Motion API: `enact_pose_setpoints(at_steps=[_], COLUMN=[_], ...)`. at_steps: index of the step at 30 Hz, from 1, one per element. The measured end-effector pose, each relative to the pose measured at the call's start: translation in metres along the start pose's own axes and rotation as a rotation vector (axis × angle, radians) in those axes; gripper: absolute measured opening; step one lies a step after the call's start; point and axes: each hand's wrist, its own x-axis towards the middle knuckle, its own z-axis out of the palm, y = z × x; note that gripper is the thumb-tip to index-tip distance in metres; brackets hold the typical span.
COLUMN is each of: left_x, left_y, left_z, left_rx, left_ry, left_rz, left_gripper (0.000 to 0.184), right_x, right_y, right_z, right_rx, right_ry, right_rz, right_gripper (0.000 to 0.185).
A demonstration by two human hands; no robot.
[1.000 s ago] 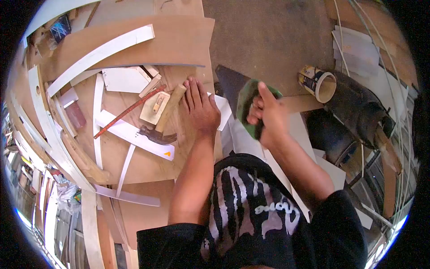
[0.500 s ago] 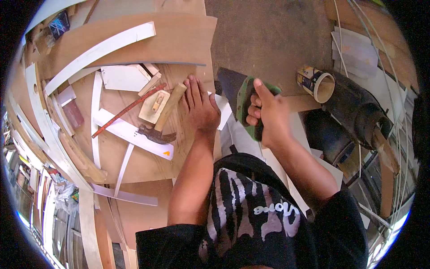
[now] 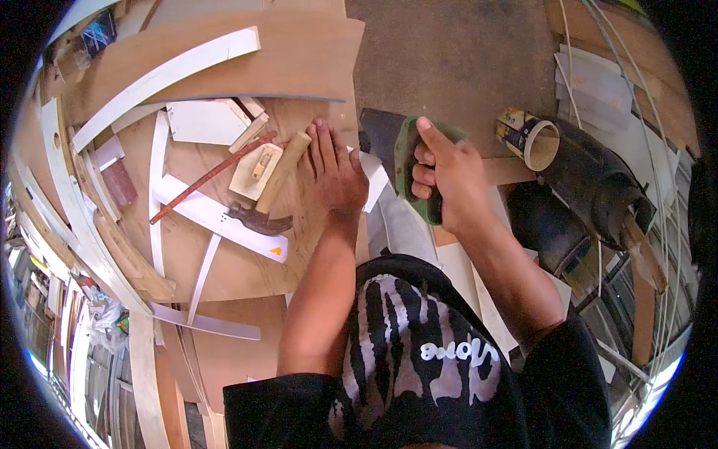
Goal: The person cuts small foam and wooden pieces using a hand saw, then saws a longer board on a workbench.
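Observation:
My left hand (image 3: 336, 173) lies flat, fingers stretched out, on the plywood sheet (image 3: 224, 278) near its right edge. Under and beside it, a white piece (image 3: 376, 179) sticks out past that edge. My right hand (image 3: 441, 170) is wrapped round the green handle of a handsaw (image 3: 406, 153), thumb along the top. The dark blade reaches up and left toward the white piece; part of it is hidden. Left of my left hand lie a hammer (image 3: 278, 179) with a wooden handle, a small wooden block (image 3: 254, 170) and a red bar (image 3: 209, 179).
A curved white strip (image 3: 168, 71) and a white angular board (image 3: 206, 121) lie at the upper left. More long strips (image 3: 82, 202) line the left side. At the right are an open tub (image 3: 540, 146), a black object (image 3: 591, 168) and hanging cords.
My right hand and the saw have shifted slightly up and left, and the saw's angle has changed. My left hand stays flat in nearly the same place.

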Motion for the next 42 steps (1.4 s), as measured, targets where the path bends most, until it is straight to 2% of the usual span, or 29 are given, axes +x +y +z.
enact_pose_setpoints(at_steps=[4, 5, 9, 13, 16, 19, 22, 24, 31, 34, 36, 37, 38, 40, 42], left_x=[0.002, -0.005, -0.002, -0.001, 0.001, -0.004, -0.007, 0.007, -0.005, -0.003, -0.003, -0.001, 0.002, 0.000, -0.003], left_y=[-0.004, -0.007, -0.005, -0.002, 0.002, 0.000, -0.001, 0.001, 0.000, 0.000, -0.001, -0.001, 0.000, 0.003, -0.001], left_z=[0.006, 0.007, 0.003, 0.000, -0.005, -0.007, -0.008, -0.005, 0.005, 0.001, -0.002, -0.004, -0.006, -0.003, 0.000], left_rx=[-0.029, -0.055, -0.005, 0.018, 0.024, 0.038, 0.047, 0.048, -0.004, 0.003, 0.033, 0.038, 0.035, 0.011, 0.018], left_ry=[0.067, 0.062, 0.060, 0.039, 0.032, 0.022, 0.052, 0.066, 0.107, 0.130, 0.105, 0.101, 0.113, 0.120, 0.109], left_rz=[0.036, 0.030, 0.012, 0.023, 0.017, 0.037, 0.063, 0.049, 0.046, 0.053, 0.054, 0.054, 0.052, 0.044, 0.052], left_gripper=[0.059, 0.059, 0.060, 0.061, 0.060, 0.058, 0.056, 0.056, 0.054, 0.053, 0.053, 0.053, 0.053, 0.053, 0.053], right_x=[-0.015, -0.017, -0.003, -0.006, -0.013, -0.012, 0.020, 0.024, -0.029, -0.012, 0.013, 0.025, 0.026, 0.009, -0.023], right_y=[0.012, 0.014, 0.009, 0.012, 0.024, 0.024, 0.045, 0.039, 0.023, 0.024, 0.038, 0.042, 0.046, 0.037, 0.018], right_z=[-0.011, -0.011, -0.001, -0.010, -0.019, -0.015, -0.006, -0.009, -0.020, -0.021, -0.014, -0.012, -0.015, -0.015, -0.014], right_rx=[-0.121, -0.112, 0.033, 0.006, -0.087, 0.066, 0.055, 0.102, -0.025, 0.081, 0.099, 0.121, 0.118, 0.048, 0.047], right_ry=[-0.042, -0.061, -0.045, -0.066, 0.041, 0.003, 0.010, -0.077, 0.017, -0.016, 0.079, -0.039, -0.042, 0.009, -0.002], right_rz=[-0.009, -0.054, -0.007, -0.023, 0.000, -0.036, -0.089, -0.088, -0.051, -0.038, -0.057, -0.082, -0.075, -0.085, -0.010], right_gripper=[0.029, 0.029, 0.030, 0.031, 0.032, 0.032, 0.033, 0.033, 0.033, 0.032, 0.031, 0.029, 0.029, 0.029, 0.029])
